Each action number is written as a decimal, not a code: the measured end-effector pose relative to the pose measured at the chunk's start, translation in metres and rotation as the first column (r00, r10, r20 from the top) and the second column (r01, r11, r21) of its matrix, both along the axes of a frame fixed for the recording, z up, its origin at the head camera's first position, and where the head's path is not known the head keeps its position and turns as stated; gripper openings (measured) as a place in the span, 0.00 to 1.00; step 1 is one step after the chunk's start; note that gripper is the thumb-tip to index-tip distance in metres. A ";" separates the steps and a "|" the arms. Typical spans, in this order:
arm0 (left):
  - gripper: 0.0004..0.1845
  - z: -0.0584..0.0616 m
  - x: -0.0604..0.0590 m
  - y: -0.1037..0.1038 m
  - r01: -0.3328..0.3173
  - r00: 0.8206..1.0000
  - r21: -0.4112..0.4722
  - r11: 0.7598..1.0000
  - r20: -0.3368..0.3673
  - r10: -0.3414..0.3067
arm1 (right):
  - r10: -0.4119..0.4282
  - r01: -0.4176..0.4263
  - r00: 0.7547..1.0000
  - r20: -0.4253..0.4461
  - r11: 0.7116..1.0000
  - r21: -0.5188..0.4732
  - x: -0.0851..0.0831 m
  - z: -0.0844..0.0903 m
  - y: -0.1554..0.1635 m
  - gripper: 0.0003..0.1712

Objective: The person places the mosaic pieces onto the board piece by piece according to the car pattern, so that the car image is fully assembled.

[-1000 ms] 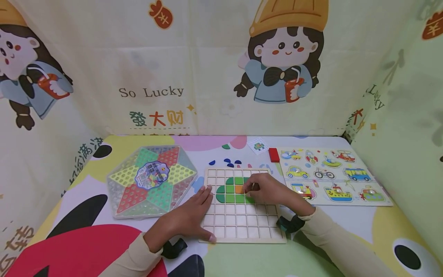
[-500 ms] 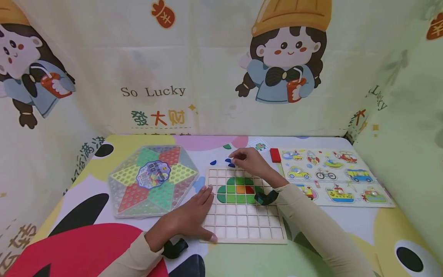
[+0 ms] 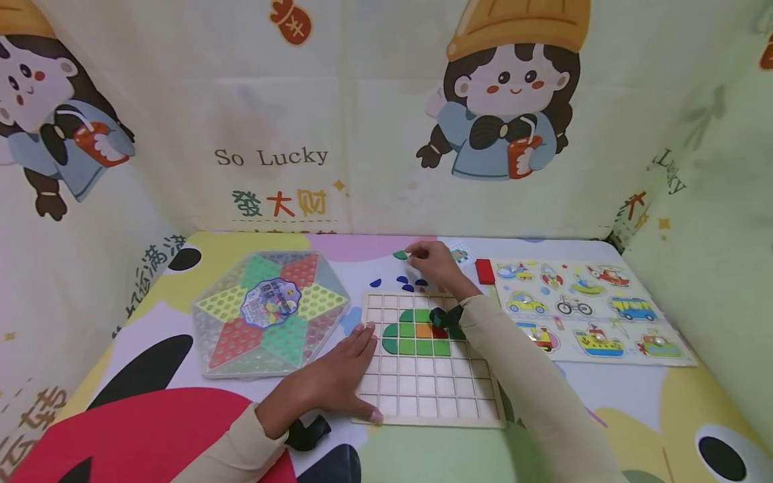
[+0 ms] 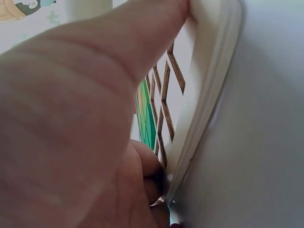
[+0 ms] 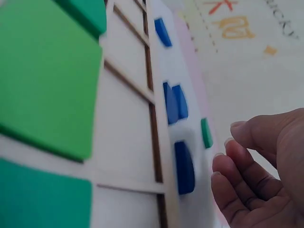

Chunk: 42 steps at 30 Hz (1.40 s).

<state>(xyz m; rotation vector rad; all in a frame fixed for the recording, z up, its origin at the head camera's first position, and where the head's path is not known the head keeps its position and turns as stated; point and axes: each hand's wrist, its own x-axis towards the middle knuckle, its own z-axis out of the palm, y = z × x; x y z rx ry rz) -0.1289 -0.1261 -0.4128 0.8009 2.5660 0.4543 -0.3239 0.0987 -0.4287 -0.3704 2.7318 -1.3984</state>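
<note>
Right hand (image 3: 436, 263), relaxed, neared green piece (image 3: 400, 255); left hand (image 3: 329, 377) spread; backdrop (image 3: 374, 121) reads "So Lucky".

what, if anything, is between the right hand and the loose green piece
Nothing visible stands between the right hand and the green piece. The blue pieces lie nearer the grid board, outside that gap.
</note>
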 end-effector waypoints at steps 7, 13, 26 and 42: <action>0.65 -0.003 0.000 0.001 -0.003 1.000 -0.010 1.000 0.015 0.004 | -0.067 0.068 0.997 0.048 0.997 -0.019 -0.013 -0.007 -0.003 0.11; 0.64 -0.002 -0.001 0.002 0.007 1.000 -0.013 1.000 0.014 -0.007 | -0.091 0.101 0.987 0.129 0.993 -0.069 -0.021 -0.006 -0.003 0.12; 0.64 0.001 -0.003 0.002 0.022 1.000 0.003 1.000 0.022 -0.022 | -0.057 0.055 0.978 0.200 0.998 0.017 -0.022 0.000 -0.014 0.22; 0.64 -0.002 -0.003 -0.001 -0.011 0.999 0.015 1.000 0.039 0.011 | -0.022 0.026 1.000 -0.021 0.974 0.224 -0.023 -0.014 -0.030 0.12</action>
